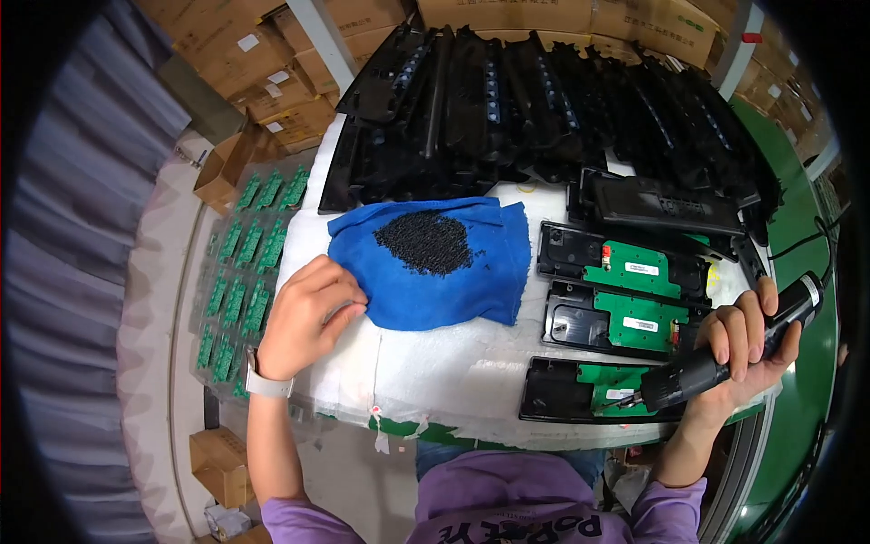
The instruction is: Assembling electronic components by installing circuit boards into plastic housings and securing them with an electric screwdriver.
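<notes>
My right hand (745,349) grips a black electric screwdriver (698,370) tilted down to the left. Its bit reaches the green circuit board (609,381) in the nearest black plastic housing (549,390); whether it sits on a screw is too small to tell. Over the near left edge of a blue cloth (408,304), my left hand (313,313) has its fingers curled in and the thumb close against them. Anything between those fingertips is hidden. A heap of small black screws (424,243) lies on the cloth.
Two more housings with boards (566,317) (562,249) lie just beyond. Many black plastic parts (507,109) are piled at the back. Trays of small green boards (240,272) stand at the left. A cable (807,238) rises from the screwdriver; cardboard boxes (544,16) line the back.
</notes>
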Available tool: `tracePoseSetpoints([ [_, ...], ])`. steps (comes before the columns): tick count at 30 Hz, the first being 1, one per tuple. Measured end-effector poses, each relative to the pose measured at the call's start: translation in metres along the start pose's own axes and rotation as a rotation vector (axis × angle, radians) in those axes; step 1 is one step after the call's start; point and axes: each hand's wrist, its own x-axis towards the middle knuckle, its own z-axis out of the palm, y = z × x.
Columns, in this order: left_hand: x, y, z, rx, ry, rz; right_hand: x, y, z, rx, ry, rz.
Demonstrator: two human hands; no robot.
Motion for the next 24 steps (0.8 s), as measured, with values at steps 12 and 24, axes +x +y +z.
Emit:
tracePoseSetpoints([
  [12,0.019,0.014,0.037,0.008,0.237,-0.025,0.0,-0.002,-0.001,-0.024,-0.053,0.026],
  [24,0.076,0.022,0.06,0.178,0.22,-0.035,-0.002,-0.021,0.003,-0.187,-0.084,-0.004],
])
